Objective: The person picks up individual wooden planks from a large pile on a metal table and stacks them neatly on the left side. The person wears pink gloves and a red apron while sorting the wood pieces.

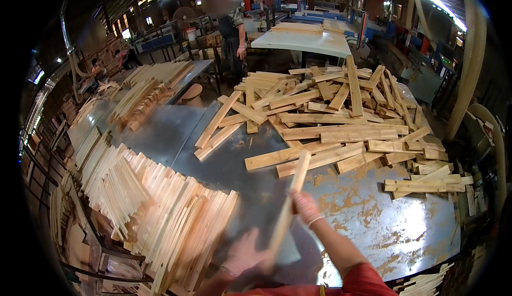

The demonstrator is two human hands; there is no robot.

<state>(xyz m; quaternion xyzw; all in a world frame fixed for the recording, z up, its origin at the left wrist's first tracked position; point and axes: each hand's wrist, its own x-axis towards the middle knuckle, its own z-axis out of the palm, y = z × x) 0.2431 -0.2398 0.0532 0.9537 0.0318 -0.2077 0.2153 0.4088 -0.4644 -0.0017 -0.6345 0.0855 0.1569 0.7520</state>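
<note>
"Which way does the slat [285,218] point?"

"Its long axis runs away from the wearer, leaning a little right: the far end is toward the heap of planks [346,119], the near end comes back beside the left grip [245,252]."

"And where is it?"

"In front of the wearer, above the near middle of the metal counter [261,194]. The row of pale slats [186,226] lies to its left, and sawdust [354,194] is scattered on the metal to its right."

"What is the right grip [306,208] doing?"

"It's closed around the slat, a bit toward the far end from the middle, coming at it from the right side."

"The left one?"

"Low down, at the slat's near end, palm smeared by blur. I cannot tell whether its fingers pinch the wood or only lie beside it."

"How does the slat look?"

"Long, narrow, straight-edged, pale yellow-brown. The far part is lighter and reads more clearly; the near end is blurred, so I can't make out any grain there."
</note>
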